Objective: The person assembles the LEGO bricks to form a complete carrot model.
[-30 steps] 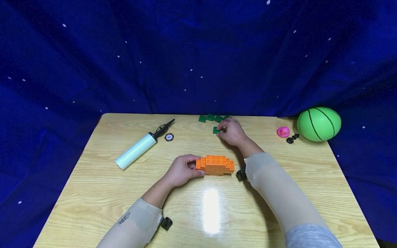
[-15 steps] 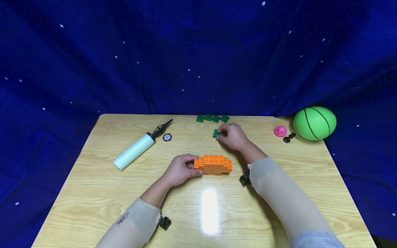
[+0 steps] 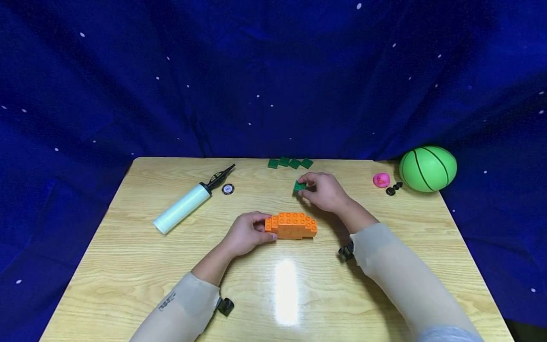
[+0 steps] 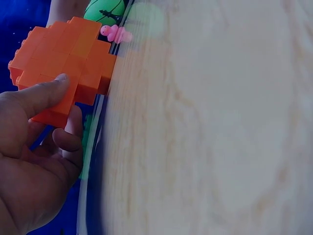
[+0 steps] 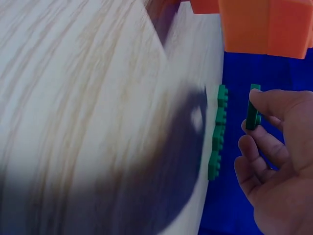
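Note:
My left hand (image 3: pixel 244 235) grips the left end of an orange block build (image 3: pixel 291 225), thumb on its near face. In the left wrist view this build (image 4: pixel 73 54) has stepped sides, with studs at its far left. My right hand (image 3: pixel 325 191) pinches a thin green plate brick (image 3: pixel 299 186) between thumb and fingers, behind the orange build. The right wrist view shows that green plate brick (image 5: pixel 253 107) held on edge, raised off the table. Several more green plate bricks (image 3: pixel 294 164) lie in a row at the table's back edge.
On the left lie a pale blue hand pump (image 3: pixel 183 207) with a black end and a poker chip (image 3: pixel 228 189). At the back right are a pink rubber duck (image 3: pixel 381 180), a small black object (image 3: pixel 393 188) and a green ball (image 3: pixel 429 168). A blue curtain (image 3: pixel 273 85) hangs behind the table.
My right hand has lifted the green plate brick and drawn it a little toward me, away from the back row. The left hand keeps its grip on the orange build. The head view shifts slightly.

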Demonstrator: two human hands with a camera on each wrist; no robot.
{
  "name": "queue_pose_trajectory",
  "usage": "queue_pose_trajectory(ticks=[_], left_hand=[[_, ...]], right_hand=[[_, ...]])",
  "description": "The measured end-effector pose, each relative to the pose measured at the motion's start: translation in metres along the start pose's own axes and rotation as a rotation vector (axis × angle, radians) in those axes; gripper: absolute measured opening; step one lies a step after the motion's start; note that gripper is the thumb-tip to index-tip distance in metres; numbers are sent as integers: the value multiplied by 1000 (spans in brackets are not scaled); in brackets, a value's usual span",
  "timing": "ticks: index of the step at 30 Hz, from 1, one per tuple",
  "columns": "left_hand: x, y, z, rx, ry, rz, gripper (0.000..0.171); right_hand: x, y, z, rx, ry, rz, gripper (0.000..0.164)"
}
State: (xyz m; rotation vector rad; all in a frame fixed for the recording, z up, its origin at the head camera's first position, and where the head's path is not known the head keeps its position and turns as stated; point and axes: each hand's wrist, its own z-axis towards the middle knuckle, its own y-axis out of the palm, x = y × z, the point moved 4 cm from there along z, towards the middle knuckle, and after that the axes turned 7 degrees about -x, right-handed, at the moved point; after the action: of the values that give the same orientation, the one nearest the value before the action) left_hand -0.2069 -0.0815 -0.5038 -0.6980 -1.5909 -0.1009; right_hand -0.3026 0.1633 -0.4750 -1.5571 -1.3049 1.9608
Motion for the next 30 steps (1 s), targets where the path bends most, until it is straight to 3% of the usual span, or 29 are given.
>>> queue_pose_trajectory(ticks=[9, 19, 30], left_hand=[[0, 1, 1, -9, -1, 5, 48], [2, 1, 2, 3, -9, 15, 47], [1, 1, -1, 12, -13, 26, 46]], right_hand=[[-6, -8, -14, 17, -37, 12, 31], [-17, -15, -32, 76, -158, 29, 27], [-26, -22, -58, 111, -220, 74, 29]])
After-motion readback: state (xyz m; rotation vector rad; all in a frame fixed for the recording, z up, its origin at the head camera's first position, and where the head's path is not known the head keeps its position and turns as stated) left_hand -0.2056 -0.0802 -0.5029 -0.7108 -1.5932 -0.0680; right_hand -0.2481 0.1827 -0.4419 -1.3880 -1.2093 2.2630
